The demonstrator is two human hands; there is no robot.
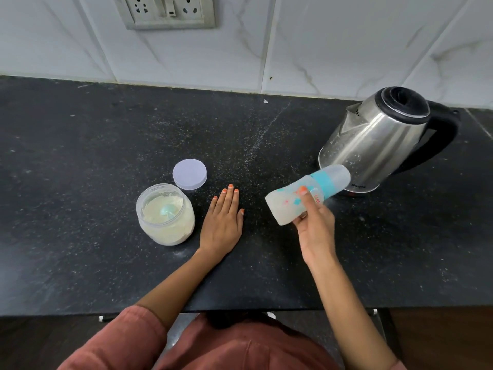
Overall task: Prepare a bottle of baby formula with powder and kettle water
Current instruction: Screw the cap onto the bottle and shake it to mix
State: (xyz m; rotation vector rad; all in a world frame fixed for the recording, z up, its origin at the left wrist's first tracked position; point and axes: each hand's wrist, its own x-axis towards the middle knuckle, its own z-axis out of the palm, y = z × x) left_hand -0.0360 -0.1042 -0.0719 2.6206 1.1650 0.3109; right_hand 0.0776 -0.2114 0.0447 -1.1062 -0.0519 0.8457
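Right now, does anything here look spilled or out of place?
A pale dusty streak runs across the dark counter behind the left hand, perhaps spilled powder. The bottle in the right hand is tilted, but capped.

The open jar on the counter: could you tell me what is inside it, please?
The jar holds pale powder with a light blue scoop resting on it; anything beneath the powder is hidden.

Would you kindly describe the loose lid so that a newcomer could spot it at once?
On the black counter, find the open jar of pale powder left of the flat left hand. Just behind the jar, toward the tiled wall, lies the lid: a flat, round, pale lilac disc, unlike the tall jar and kettle.
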